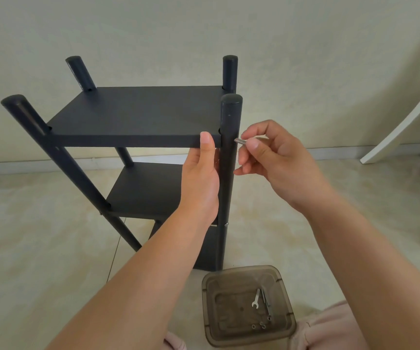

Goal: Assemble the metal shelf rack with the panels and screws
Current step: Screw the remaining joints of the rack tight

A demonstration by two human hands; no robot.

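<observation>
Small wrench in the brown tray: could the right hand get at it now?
Probably not yet: the right hand pinches a screw at the post. The wrench lies uncovered in the open tray.

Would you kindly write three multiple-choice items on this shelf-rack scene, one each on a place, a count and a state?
1. Where does the small wrench lie?
A. on the top panel
B. in the brown plastic tray
C. on the bare floor

2. How many post tops stand above the top panel?
A. two
B. three
C. four

3. What is the right hand doing?
A. pinching a screw at the near right post
B. resting flat on the floor
C. lifting the tray

Answers:
1 B, it lies inside the tray beside other small hardware.
2 C, one post rises at each corner.
3 A, the screw points at the post, while the left hand steadies the panel's edge.
</observation>
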